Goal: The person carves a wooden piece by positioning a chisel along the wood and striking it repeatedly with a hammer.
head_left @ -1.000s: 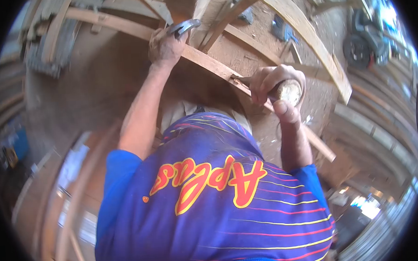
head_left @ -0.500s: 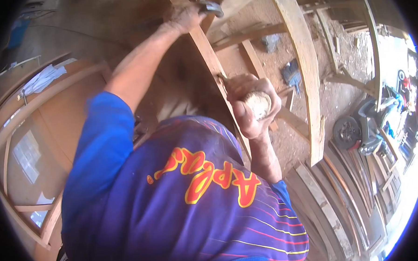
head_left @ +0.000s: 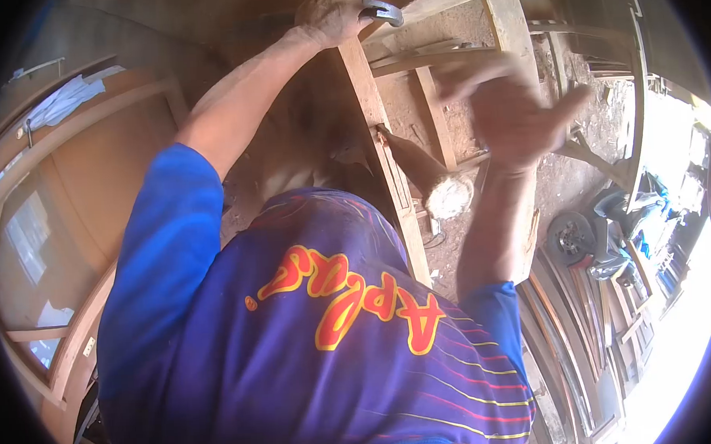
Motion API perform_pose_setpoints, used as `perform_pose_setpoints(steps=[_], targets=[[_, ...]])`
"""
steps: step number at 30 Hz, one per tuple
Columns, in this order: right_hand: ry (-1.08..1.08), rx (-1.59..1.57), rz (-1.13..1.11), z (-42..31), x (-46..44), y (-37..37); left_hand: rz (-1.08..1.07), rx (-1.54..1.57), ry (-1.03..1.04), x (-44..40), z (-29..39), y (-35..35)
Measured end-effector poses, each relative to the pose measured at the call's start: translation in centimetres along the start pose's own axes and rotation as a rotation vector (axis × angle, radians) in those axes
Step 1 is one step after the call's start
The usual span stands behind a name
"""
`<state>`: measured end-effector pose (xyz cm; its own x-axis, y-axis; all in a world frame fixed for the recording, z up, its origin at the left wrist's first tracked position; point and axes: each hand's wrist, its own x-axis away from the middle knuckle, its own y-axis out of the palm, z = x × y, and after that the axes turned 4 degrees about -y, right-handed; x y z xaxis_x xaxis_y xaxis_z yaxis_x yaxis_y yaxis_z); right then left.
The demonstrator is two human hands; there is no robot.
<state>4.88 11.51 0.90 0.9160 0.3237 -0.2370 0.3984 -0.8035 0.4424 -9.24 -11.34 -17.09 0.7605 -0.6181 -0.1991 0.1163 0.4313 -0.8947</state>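
Chisel (head_left: 418, 165) stands in the wooden rail, right hand open beside it

The chisel sits near the middle of the view, its tip at a notch in the narrow wooden rail (head_left: 366, 90) and its thick handle slanting away toward the lower right. The handle's broad, pale end faces up at the camera; how deep the blade reaches cannot be told.

The right hand (head_left: 516, 124), blurred, is up beside the handle and apart from it, fingers spread and grasping nothing. Behind it runs a wide pale board (head_left: 510, 26).

The left hand (head_left: 331, 18) is at the top of the view, fingers curled around a claw hammer (head_left: 384, 12) close to its metal head. The hand overlaps the upper part of the rail; whether it also presses on the wood cannot be told.

Below is the person's purple shirt (head_left: 314, 374) with blue sleeves and "Aplus" lettering. To the left, a white cloth (head_left: 66, 101) lies on a framed wooden panel (head_left: 104, 181); to the right are a wheel (head_left: 570, 238) and long boards (head_left: 563, 332).
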Motion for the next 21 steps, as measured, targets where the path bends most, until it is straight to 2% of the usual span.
perform_pose_setpoints(steps=[1,4,5,6,9,10,11,13,14,16,18,19,21], targets=[[-0.016,0.060,0.158,-1.8,0.9,-1.1,-0.012,-0.005,-0.023,-0.4,0.1,-0.2],[-0.085,-0.001,0.147,-2.5,3.8,-6.2,-0.026,0.002,-0.082,-1.0,0.1,-0.7],[0.094,0.228,0.426,-0.3,4.9,-4.0,-0.045,0.014,-0.097,-0.8,0.3,-0.8],[0.100,0.224,0.411,1.4,3.6,-2.2,-0.039,0.010,-0.112,-0.7,-0.1,-0.3],[0.100,-0.151,0.102,4.8,0.4,2.8,0.096,-0.006,-0.016,-0.7,-0.6,0.2],[0.158,0.001,0.150,3.2,0.2,2.1,0.040,-0.005,-0.061,-0.7,-0.1,-0.2],[0.123,0.059,0.105,2.2,0.5,0.2,-0.016,0.007,-0.108,-0.5,0.2,-0.5],[0.025,0.085,0.302,0.4,1.2,0.3,0.038,0.014,-0.062,-0.4,0.3,-0.6],[-0.028,0.132,0.325,0.5,2.3,2.3,0.029,0.009,-0.084,-0.3,0.7,-1.2],[-0.151,0.423,0.313,1.8,3.8,9.2,0.023,-0.014,-0.115,-0.3,0.5,-1.4],[-0.215,0.657,0.283,2.2,3.6,11.0,0.042,0.064,-0.103,-0.2,0.0,-0.1],[-0.183,0.566,0.138,1.9,3.3,10.2,0.022,0.069,-0.095,0.0,-0.4,0.4],[-0.164,0.492,0.004,2.0,3.9,9.1,0.093,0.007,0.002,-0.5,-0.7,0.7]])
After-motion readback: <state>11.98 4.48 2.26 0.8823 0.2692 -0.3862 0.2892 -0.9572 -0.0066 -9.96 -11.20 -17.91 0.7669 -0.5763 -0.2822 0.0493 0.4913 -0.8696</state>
